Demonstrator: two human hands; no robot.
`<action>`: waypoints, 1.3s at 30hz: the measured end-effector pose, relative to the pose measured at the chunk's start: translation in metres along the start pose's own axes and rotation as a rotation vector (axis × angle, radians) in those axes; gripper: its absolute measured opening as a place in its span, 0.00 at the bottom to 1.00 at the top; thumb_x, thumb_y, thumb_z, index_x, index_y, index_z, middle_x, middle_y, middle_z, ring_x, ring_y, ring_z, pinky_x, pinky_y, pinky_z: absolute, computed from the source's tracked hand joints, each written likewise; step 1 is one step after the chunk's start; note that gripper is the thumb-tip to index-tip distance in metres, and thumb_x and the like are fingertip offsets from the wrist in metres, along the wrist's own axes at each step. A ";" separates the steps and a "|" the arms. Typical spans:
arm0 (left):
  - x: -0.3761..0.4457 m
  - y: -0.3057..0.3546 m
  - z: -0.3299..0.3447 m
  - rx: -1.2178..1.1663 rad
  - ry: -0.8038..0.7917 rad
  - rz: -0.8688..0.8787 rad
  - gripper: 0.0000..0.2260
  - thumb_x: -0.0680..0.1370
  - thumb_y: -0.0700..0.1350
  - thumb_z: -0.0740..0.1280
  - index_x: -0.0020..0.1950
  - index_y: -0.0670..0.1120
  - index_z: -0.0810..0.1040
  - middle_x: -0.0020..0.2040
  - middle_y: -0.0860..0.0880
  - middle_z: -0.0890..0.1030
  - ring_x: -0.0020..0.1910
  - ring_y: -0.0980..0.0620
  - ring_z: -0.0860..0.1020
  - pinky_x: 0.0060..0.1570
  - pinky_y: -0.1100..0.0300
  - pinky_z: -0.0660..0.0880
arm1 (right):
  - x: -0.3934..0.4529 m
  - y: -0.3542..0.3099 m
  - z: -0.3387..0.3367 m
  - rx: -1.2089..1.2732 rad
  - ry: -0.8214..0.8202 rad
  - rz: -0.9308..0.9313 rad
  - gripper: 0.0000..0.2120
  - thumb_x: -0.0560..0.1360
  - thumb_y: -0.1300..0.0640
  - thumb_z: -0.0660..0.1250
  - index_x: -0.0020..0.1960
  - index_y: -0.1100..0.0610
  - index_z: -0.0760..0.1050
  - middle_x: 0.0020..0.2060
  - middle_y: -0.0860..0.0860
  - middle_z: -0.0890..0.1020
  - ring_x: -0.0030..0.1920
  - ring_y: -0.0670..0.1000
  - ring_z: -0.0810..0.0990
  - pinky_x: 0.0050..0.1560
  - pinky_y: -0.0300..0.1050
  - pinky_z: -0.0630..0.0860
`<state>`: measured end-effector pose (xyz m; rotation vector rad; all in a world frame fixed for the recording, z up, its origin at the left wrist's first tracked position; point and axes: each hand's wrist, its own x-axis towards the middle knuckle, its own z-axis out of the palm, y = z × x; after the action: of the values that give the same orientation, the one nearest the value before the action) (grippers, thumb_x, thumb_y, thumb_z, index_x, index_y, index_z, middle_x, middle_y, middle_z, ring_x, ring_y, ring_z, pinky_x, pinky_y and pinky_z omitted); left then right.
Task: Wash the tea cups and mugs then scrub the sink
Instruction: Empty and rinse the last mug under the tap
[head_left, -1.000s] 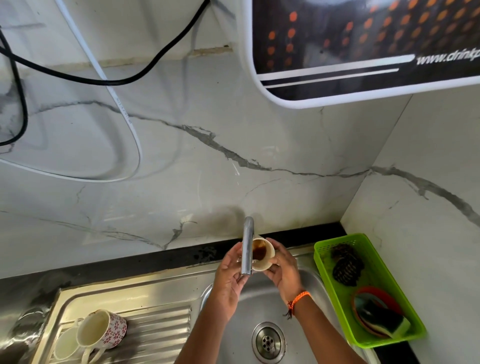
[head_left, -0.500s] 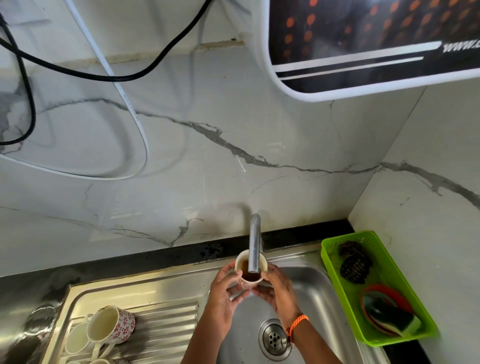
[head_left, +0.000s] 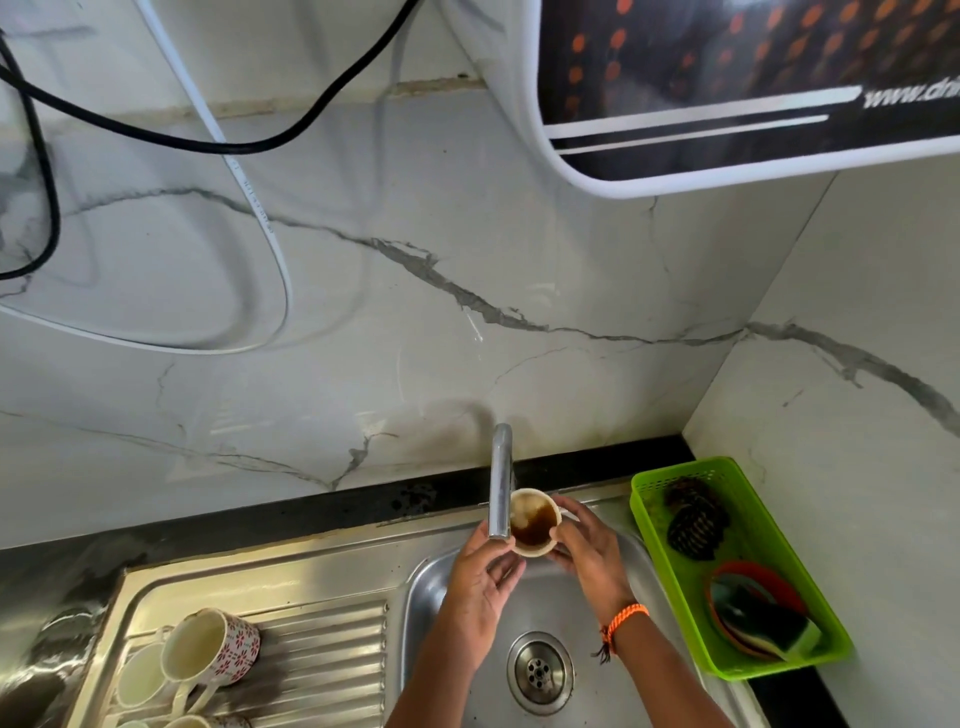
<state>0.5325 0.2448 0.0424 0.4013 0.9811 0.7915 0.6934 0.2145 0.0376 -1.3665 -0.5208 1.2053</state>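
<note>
A small cream tea cup with brown liquid inside is held over the steel sink basin, just right of the chrome tap spout. My right hand grips the cup's right side. My left hand is under the spout, fingers curled against the cup's lower left. Several other cups lie on the ribbed drainboard at the lower left, among them a white mug with red flowers on its side.
A green plastic basket at the sink's right holds dark scrubbers and a sponge in an orange dish. A water purifier hangs overhead. Black and white cables loop across the marble wall. The drain lies below my hands.
The cup has shifted from under the spout to its right and tipped, so the brown liquid shows. The camera view moved slightly.
</note>
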 end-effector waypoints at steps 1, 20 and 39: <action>0.002 0.003 0.002 -0.010 0.009 0.005 0.30 0.70 0.36 0.78 0.71 0.39 0.74 0.58 0.36 0.84 0.64 0.37 0.81 0.76 0.40 0.70 | 0.003 -0.003 0.002 0.001 -0.005 -0.004 0.22 0.73 0.57 0.70 0.66 0.55 0.79 0.55 0.57 0.87 0.58 0.56 0.87 0.51 0.45 0.85; -0.012 0.015 -0.028 0.104 0.127 -0.027 0.18 0.84 0.53 0.66 0.72 0.50 0.79 0.69 0.46 0.83 0.68 0.42 0.81 0.73 0.40 0.73 | 0.004 0.002 0.010 -0.056 0.022 -0.034 0.22 0.79 0.69 0.70 0.69 0.51 0.79 0.57 0.51 0.87 0.57 0.52 0.87 0.54 0.50 0.85; -0.009 0.020 -0.017 -0.064 0.113 -0.107 0.19 0.83 0.46 0.69 0.71 0.39 0.76 0.61 0.31 0.83 0.59 0.30 0.84 0.64 0.40 0.78 | 0.000 0.002 0.014 -0.113 0.014 -0.028 0.21 0.78 0.65 0.72 0.66 0.46 0.82 0.56 0.52 0.88 0.57 0.51 0.87 0.53 0.50 0.85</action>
<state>0.5065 0.2501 0.0515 0.2486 1.0711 0.7523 0.6804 0.2200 0.0389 -1.4572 -0.6039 1.1575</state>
